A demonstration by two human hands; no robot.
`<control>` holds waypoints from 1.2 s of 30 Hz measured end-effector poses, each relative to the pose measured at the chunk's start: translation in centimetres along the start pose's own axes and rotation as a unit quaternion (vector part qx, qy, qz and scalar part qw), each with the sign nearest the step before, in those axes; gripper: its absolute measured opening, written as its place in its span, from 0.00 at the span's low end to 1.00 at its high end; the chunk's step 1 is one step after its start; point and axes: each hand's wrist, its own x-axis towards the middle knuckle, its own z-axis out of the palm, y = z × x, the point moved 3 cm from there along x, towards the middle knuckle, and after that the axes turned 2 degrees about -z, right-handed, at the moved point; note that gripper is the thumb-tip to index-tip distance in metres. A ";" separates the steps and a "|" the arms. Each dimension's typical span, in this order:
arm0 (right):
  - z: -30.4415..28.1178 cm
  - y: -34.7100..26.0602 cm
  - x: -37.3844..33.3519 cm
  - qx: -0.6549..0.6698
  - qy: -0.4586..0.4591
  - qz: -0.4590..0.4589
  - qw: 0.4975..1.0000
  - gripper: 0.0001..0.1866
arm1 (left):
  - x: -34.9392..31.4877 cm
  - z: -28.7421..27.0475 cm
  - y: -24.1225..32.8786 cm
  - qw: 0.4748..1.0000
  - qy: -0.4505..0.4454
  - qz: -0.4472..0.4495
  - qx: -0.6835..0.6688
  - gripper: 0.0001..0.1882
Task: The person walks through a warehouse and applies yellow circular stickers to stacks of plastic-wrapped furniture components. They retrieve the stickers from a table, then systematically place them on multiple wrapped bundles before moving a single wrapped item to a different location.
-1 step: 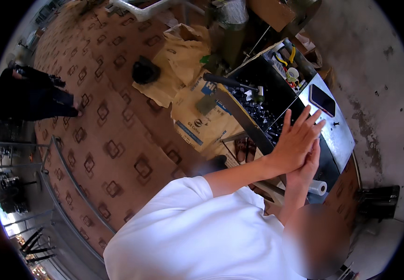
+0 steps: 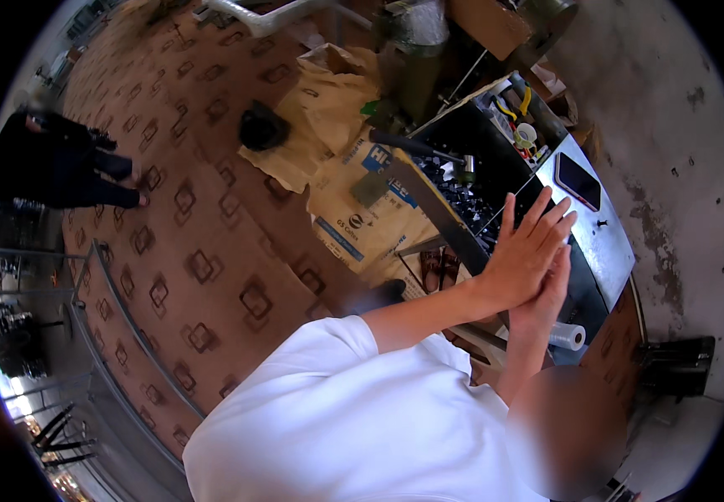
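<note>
Both of my hands meet in front of the workbench drawer, pressed against each other. My left hand (image 2: pixel 516 259) lies on top, its back showing and its fingers stretched out and spread. Beneath it is my right hand (image 2: pixel 550 293), partly covered, with its visible fingers straight against the left one. Whether anything small sits between the palms is hidden. Just past my fingertips, a dark-screened phone (image 2: pixel 578 181) rests on a grey metal top (image 2: pixel 608 247), with a small black screw-like piece (image 2: pixel 602 223) beside it.
A black tray (image 2: pixel 525 167) holds many small dark parts, and a hammer (image 2: pixel 429 151) lies across its edge. Pliers with yellow handles (image 2: pixel 525 100) stand in a side compartment. Brown paper sacks (image 2: pixel 362 209) cover the patterned floor. A plastic roll (image 2: pixel 569 336) is near my right wrist. Another person (image 2: pixel 61 163) stands far left.
My joined hands have shifted slightly to the left, still pressed together. At the far left, the other person's legs have moved a little.
</note>
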 end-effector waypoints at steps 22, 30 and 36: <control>6.2 13.1 -6.7 0.081 -0.007 0.176 0.981 0.09 | -10.1 -18.4 -3.7 0.988 -0.137 -0.065 0.018 0.28; 20.7 25.5 -2.3 -0.007 -0.087 0.162 0.983 0.03 | -7.1 -29.3 -16.4 0.986 0.010 -0.092 0.136 0.17; 31.5 31.5 0.9 -0.113 -0.110 0.118 0.980 0.10 | -3.1 -36.8 -25.9 0.983 0.043 -0.117 0.134 0.14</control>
